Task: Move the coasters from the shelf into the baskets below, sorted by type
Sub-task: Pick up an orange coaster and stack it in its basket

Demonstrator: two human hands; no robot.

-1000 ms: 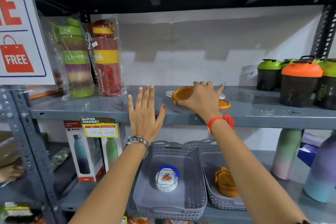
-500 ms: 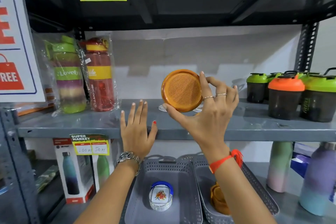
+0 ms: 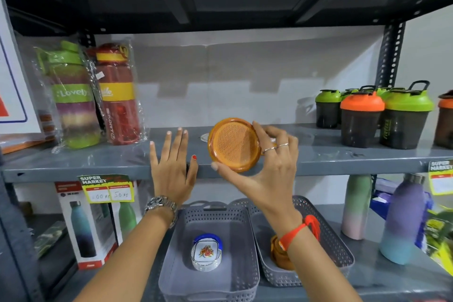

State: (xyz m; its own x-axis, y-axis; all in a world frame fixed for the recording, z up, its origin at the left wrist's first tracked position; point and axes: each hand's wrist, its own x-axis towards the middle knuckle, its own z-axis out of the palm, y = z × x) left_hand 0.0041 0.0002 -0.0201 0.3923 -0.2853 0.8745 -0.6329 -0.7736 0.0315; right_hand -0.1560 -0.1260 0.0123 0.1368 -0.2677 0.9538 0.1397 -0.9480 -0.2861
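My right hand holds a round orange coaster upright in front of the grey shelf, thumb under its rim and fingers at its right edge. My left hand is flat and open against the shelf's front edge, left of the coaster. A sliver of a white coaster lies on the shelf behind the orange one. Below, the left grey basket holds a stack of white floral coasters. The right grey basket holds a stack of orange coasters, partly hidden by my right wrist.
Wrapped bottles, green and red, stand at the shelf's left. Shaker cups crowd the right. On the lower shelf stand pastel bottles at right and boxed bottles at left. Price tags hang on the shelf edges.
My right hand picked the orange coaster off the shelf, lifted it upright, then lowered it slightly to the shelf's front edge. My left hand stayed open at the edge.
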